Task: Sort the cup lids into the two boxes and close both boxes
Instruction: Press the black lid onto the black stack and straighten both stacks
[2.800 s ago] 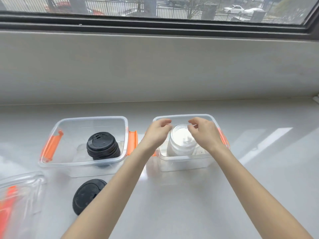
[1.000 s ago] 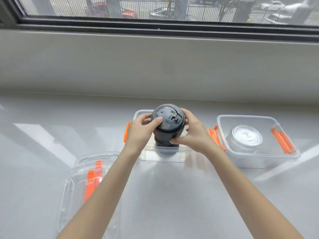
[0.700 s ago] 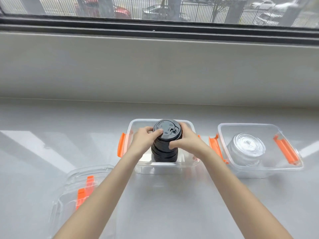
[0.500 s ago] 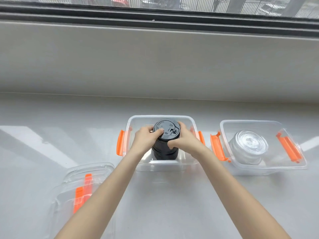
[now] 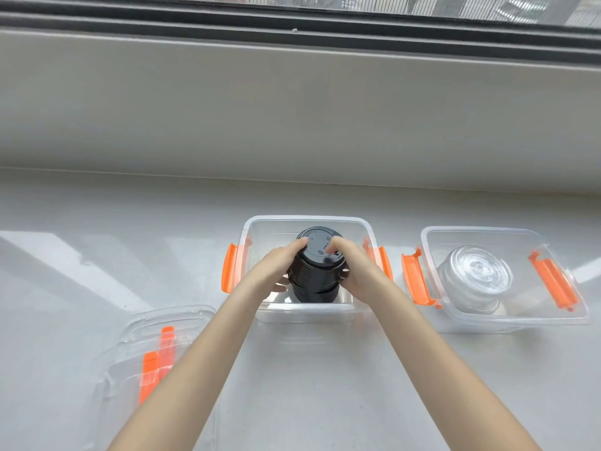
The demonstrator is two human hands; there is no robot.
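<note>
A stack of black cup lids [image 5: 314, 274] stands inside the middle clear box [image 5: 305, 221], which has orange side clips. My left hand [image 5: 274, 267] grips the stack from the left and my right hand [image 5: 356, 271] grips it from the right, fingertips resting on the top lid. To the right, a second clear box [image 5: 514, 320] holds a stack of clear cup lids [image 5: 474, 281]. Both boxes stand open on the white counter.
Two clear box covers with orange clips [image 5: 153, 359] lie stacked at the lower left of the counter. A grey wall and a window sill rise behind the boxes.
Both hands have lowered the black lid stack from above the middle box down into it. The view has tilted down slightly.
</note>
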